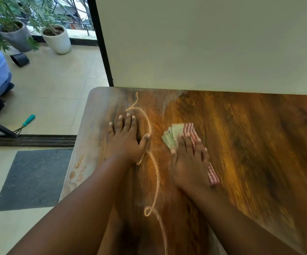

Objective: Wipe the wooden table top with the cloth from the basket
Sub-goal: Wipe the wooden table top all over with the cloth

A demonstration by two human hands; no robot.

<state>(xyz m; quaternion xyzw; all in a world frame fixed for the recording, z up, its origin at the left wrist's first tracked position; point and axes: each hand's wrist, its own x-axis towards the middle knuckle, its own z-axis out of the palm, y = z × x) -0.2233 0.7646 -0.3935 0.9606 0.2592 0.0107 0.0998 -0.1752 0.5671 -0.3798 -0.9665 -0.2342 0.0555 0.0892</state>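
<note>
Pressing flat on the cloth [184, 134], the right hand [189, 162] has its fingers straight and spread over the fabric, which lies on the table [259, 144] near its left end. The cloth is folded, pale green at its far left corner and red-and-white striped along its right side; a striped strip shows past the heel of the hand. The left hand [126, 139] rests palm down on the wood just left of it, fingers straight and close together, thumb touching a thin twine [153, 162] that snakes along the table. Motion blur smears the cloth, the right hand and the wood grain, so the weave is unclear. The hand hides the cloth's middle. The table's right part is cut off.
</note>
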